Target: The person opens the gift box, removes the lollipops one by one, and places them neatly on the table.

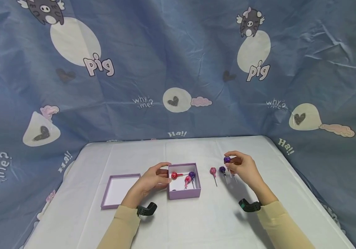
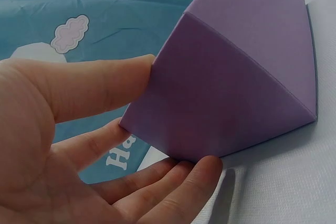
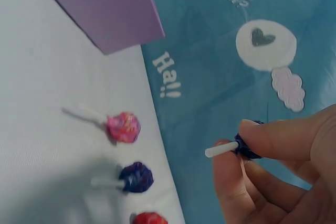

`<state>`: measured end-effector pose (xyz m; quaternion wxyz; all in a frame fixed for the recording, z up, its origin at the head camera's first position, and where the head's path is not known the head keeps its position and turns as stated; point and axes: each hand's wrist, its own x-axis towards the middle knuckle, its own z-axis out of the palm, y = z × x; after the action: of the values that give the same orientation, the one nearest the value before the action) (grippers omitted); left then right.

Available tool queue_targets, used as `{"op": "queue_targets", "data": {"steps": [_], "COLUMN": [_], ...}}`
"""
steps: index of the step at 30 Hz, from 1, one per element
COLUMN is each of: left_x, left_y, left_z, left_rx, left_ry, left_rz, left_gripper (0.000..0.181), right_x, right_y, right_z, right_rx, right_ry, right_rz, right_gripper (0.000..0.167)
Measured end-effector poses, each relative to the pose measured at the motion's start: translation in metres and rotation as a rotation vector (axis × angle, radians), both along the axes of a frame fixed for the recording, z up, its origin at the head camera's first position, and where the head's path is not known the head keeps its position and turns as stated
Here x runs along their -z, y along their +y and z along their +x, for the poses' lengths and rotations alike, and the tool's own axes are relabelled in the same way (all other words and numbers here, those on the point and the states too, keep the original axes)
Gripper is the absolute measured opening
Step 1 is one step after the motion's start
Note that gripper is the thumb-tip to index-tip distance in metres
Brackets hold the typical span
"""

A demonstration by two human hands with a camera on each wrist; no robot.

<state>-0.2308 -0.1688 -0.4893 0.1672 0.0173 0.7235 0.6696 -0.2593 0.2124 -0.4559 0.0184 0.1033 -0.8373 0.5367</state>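
Note:
My left hand [image 1: 154, 178] holds the left side of a small purple box [image 1: 185, 194], its thumb and fingers against the wall, as the left wrist view [image 2: 105, 145] of that hand shows. Inside lie a red lollipop [image 1: 174, 175], a pink lollipop [image 1: 187, 180] and a purple lollipop [image 1: 191, 175]; a dark bit shows at the front wall. Above the table, right of the box, my right hand [image 1: 244, 169] pinches a dark purple lollipop [image 1: 226, 159] by its wrapped head. Its white stick sticks out between thumb and finger in the right wrist view.
On the table between box and right hand lie a pink lollipop [image 1: 213, 171] and a dark blue-purple lollipop [image 1: 222, 169]. A red lollipop [image 3: 150, 219] is cut off at the right wrist view's lower edge. Left of my left hand lies the purple-rimmed lid [image 1: 111, 206].

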Motion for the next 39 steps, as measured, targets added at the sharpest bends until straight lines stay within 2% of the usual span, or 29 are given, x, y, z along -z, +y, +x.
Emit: {"op": "queue_targets", "data": {"steps": [9, 22, 39], "left_x": [-0.001, 0.002, -0.001], "left_y": [0.0, 0.001, 0.002], "left_z": [-0.003, -0.004, 0.001], "left_rx": [0.0, 0.001, -0.012], "left_ry": [0.023, 0.016, -0.004], "left_rz": [0.01, 0.021, 0.008], "left_gripper": [0.071, 0.069, 0.072], "right_x": [0.008, 0.019, 0.043], "right_y": [0.018, 0.044, 0.058], "right_z": [-0.005, -0.009, -0.015], "right_rx": [0.004, 0.086, 0.159], "right_ry": [-0.013, 0.003, -0.095], "right_rz": [0.035, 0.102, 0.196], "right_gripper": [0.036, 0.037, 0.037]}}
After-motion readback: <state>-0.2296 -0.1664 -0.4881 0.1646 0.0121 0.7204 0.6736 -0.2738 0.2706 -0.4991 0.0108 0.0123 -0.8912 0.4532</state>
